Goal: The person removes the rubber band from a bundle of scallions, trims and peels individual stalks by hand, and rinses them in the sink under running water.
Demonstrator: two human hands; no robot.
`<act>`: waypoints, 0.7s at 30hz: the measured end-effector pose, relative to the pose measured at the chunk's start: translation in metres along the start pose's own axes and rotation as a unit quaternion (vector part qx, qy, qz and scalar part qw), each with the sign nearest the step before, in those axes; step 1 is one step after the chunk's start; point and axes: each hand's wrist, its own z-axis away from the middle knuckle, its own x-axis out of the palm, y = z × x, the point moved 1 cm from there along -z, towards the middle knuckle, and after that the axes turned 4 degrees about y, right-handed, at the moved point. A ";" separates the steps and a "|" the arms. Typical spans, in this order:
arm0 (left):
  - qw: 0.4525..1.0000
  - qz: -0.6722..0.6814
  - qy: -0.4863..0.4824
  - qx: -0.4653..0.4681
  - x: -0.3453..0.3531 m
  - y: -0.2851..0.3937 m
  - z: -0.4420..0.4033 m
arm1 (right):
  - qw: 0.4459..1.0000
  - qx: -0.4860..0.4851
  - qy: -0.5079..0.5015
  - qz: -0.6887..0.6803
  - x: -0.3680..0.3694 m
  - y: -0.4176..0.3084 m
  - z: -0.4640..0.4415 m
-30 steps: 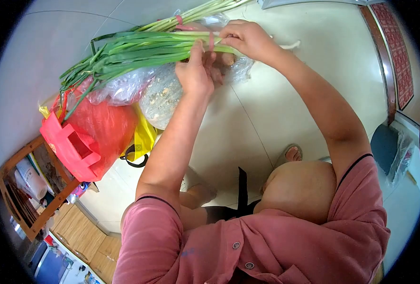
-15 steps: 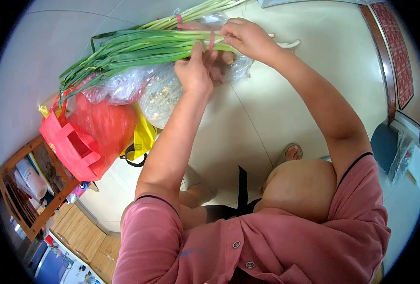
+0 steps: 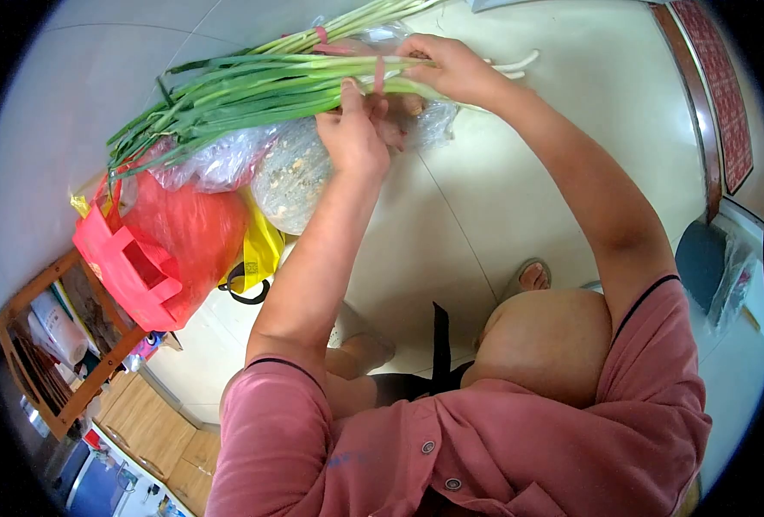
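A long bunch of scallions (image 3: 252, 95) lies across both my hands, green leaves to the left and white ends to the right. A pink band (image 3: 379, 76) wraps its stems. My left hand (image 3: 353, 142) grips the bunch from the near side just left of the band, thumb on top. My right hand (image 3: 451, 69) closes round the pale stems right of the band; its fingertips are partly hidden. Behind lies a second bunch of scallions (image 3: 356, 24) with its own pink band (image 3: 321, 34). Beneath is a pumpkin-like mottled vegetable (image 3: 291, 181) in clear plastic.
A red bag (image 3: 183, 224) and a red carrier bag (image 3: 123, 267) stand at left, beside a yellow bag (image 3: 264, 241) with a black handle. A wooden rack (image 3: 97, 379) is at lower left. Pale floor tiles (image 3: 571, 77) spread around; a dark stool seat (image 3: 699, 258) is at right.
The scallion bunch has shifted slightly left, with its leaves spreading a little. My right fingers have moved slightly along the stems; my left hand stays nearly in place.
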 end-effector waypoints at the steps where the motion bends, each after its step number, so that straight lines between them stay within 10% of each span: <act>1: 0.999 0.030 -0.003 -0.023 0.000 -0.001 -0.001 | 1.000 -0.011 0.010 0.020 0.001 -0.004 0.001; 9: 0.993 0.111 0.002 -0.044 -0.001 -0.002 -0.006 | 0.987 -0.158 0.018 0.019 0.017 -0.015 0.013; 21: 0.974 0.207 -0.029 -0.082 -0.008 0.013 -0.021 | 0.964 -0.117 0.047 0.233 0.017 -0.013 0.014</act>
